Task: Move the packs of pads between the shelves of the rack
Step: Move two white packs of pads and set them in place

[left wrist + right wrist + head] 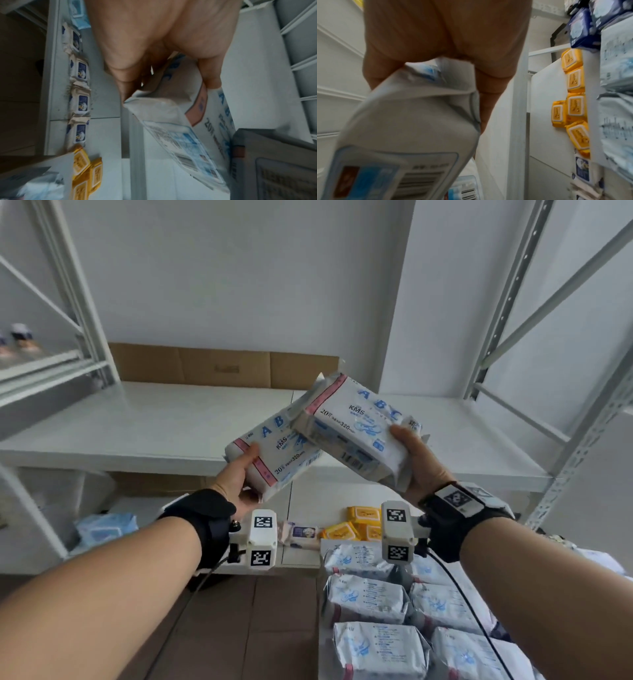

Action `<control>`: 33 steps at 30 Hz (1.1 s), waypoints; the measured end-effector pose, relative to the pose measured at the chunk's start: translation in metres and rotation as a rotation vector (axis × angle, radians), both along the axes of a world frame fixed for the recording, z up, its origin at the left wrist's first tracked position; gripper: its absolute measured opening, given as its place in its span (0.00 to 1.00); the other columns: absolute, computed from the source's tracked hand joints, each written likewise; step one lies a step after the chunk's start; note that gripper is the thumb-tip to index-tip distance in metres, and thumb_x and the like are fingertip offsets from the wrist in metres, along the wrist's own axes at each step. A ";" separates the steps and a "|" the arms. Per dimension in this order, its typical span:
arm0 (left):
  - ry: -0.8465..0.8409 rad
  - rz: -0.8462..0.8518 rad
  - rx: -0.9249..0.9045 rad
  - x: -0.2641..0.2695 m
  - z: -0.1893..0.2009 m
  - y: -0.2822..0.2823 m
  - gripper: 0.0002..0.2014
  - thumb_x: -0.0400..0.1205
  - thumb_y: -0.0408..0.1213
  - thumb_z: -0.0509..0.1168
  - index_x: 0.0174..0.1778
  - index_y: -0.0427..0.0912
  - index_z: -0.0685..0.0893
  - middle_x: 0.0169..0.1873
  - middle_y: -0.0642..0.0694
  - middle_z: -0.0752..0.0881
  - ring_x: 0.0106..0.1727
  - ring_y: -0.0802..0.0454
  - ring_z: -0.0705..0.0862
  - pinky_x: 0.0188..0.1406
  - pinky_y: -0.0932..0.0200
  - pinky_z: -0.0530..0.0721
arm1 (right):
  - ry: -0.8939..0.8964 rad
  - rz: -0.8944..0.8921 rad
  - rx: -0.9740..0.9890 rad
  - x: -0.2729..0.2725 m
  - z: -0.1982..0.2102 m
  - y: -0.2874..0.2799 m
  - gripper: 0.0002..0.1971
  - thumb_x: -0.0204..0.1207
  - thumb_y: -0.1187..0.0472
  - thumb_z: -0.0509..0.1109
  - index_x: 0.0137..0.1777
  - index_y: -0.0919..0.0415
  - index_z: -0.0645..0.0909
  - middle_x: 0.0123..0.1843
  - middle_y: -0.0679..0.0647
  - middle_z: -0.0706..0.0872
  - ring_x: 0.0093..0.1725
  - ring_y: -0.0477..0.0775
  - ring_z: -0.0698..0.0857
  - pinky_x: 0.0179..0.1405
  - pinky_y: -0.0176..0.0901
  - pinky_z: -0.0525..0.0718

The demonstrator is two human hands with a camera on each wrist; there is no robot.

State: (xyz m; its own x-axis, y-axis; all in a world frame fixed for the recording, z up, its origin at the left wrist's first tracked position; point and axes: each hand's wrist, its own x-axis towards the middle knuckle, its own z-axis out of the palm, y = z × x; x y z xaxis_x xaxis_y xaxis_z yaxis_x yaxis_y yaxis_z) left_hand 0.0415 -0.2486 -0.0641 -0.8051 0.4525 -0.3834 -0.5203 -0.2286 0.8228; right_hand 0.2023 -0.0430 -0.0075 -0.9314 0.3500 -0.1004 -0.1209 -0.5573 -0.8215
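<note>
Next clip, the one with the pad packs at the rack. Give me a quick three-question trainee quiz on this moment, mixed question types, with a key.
1. True or false: the left hand and the right hand each hold one white pack.
2. Multiple choice: the right-hand pack, against the left-hand pack, is
A. overlapping its upper end
B. far apart from it
C. lying under it on the floor
3. Fill in: the small packs on the lower shelf, below the hands, are ____ in colour.

Key: 1 true; 2 A; 3 yellow.
</note>
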 end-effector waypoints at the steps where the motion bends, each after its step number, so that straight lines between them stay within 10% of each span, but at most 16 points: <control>1: 0.010 0.001 0.009 -0.003 0.007 -0.007 0.17 0.78 0.51 0.68 0.54 0.43 0.81 0.50 0.40 0.86 0.53 0.42 0.82 0.58 0.45 0.79 | 0.018 0.016 -0.012 -0.004 0.004 -0.004 0.25 0.83 0.53 0.56 0.78 0.61 0.68 0.69 0.61 0.81 0.48 0.56 0.87 0.40 0.48 0.90; 6: 0.070 0.029 0.021 -0.029 0.027 -0.040 0.13 0.78 0.49 0.68 0.50 0.43 0.83 0.47 0.41 0.87 0.48 0.44 0.84 0.43 0.49 0.82 | 0.057 0.096 -0.008 -0.034 0.020 -0.025 0.19 0.81 0.54 0.60 0.69 0.59 0.74 0.55 0.59 0.89 0.43 0.55 0.91 0.39 0.48 0.91; 11: 0.080 0.050 0.047 -0.074 0.028 -0.072 0.24 0.79 0.48 0.68 0.68 0.40 0.78 0.62 0.37 0.84 0.61 0.39 0.82 0.63 0.42 0.79 | 0.079 0.128 -0.005 -0.087 0.025 -0.054 0.23 0.78 0.58 0.62 0.73 0.62 0.71 0.66 0.63 0.83 0.51 0.59 0.87 0.45 0.51 0.89; 18: 0.107 0.104 -0.012 -0.187 0.017 -0.122 0.24 0.77 0.44 0.71 0.67 0.38 0.79 0.61 0.36 0.85 0.62 0.38 0.83 0.64 0.42 0.79 | -0.039 0.119 -0.032 -0.202 0.010 -0.101 0.16 0.79 0.54 0.64 0.64 0.60 0.77 0.53 0.61 0.90 0.41 0.58 0.91 0.36 0.52 0.91; 25: 0.163 0.045 -0.105 -0.322 0.010 -0.167 0.25 0.77 0.40 0.71 0.68 0.35 0.78 0.60 0.33 0.85 0.56 0.38 0.84 0.48 0.46 0.82 | -0.169 0.019 0.043 -0.327 -0.005 -0.138 0.26 0.67 0.51 0.73 0.64 0.60 0.78 0.57 0.61 0.89 0.45 0.59 0.91 0.44 0.55 0.89; 33: 0.226 0.041 -0.217 -0.431 -0.001 -0.182 0.19 0.75 0.37 0.74 0.60 0.36 0.81 0.56 0.33 0.87 0.51 0.37 0.86 0.38 0.49 0.83 | -0.156 -0.076 0.025 -0.417 -0.019 -0.146 0.20 0.69 0.60 0.72 0.61 0.62 0.79 0.51 0.63 0.91 0.43 0.61 0.92 0.32 0.51 0.90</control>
